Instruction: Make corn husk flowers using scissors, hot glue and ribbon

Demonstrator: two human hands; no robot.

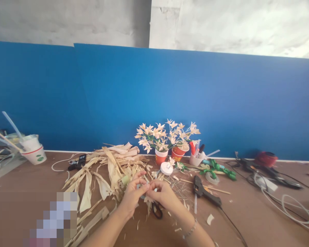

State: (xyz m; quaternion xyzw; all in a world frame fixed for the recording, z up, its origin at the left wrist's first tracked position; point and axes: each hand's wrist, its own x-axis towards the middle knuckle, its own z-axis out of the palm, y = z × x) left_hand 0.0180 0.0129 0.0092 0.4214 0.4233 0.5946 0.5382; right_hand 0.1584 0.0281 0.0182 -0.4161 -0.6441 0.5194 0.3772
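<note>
My left hand [134, 192] and my right hand [162, 192] meet fingertip to fingertip above the table's front middle. Both pinch at something small and pale that their fingers mostly hide. Just below the right fingers shows a cream flower-like piece [149, 199]; whether it is held I cannot tell. Beneath the hands the dark handle loop of a pair of scissors [157, 210] lies on the table. A pile of dried corn husks [110, 168] spreads beside my left hand. Right behind my hands stands a round white lid-like object [167, 168].
Cream flowers stand in a red paper cup [161, 157] and another red cup [177, 155] by the blue partition [144, 85]. To the right lie a black glue gun [206, 192] with its cord, green tape [218, 168] and white cables [285, 209]. A white cup [36, 156] stands far left.
</note>
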